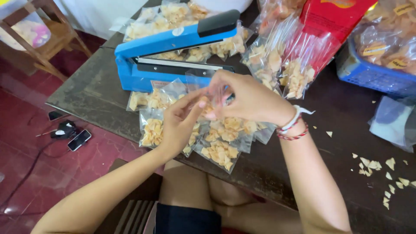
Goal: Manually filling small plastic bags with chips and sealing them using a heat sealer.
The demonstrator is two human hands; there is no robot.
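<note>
From the head camera, the left hand [180, 125] and the right hand [249, 97] together pinch a small clear bag of chips [211, 104] between their fingertips, held just above the filled bags [216, 143] on the dark table [86, 93], in front of the blue heat sealer [173, 45].

A dark wooden table [91, 93] stands on a glossy red tiled floor [43, 173]; a wooden chair [47, 41] stands beyond its left corner.
</note>
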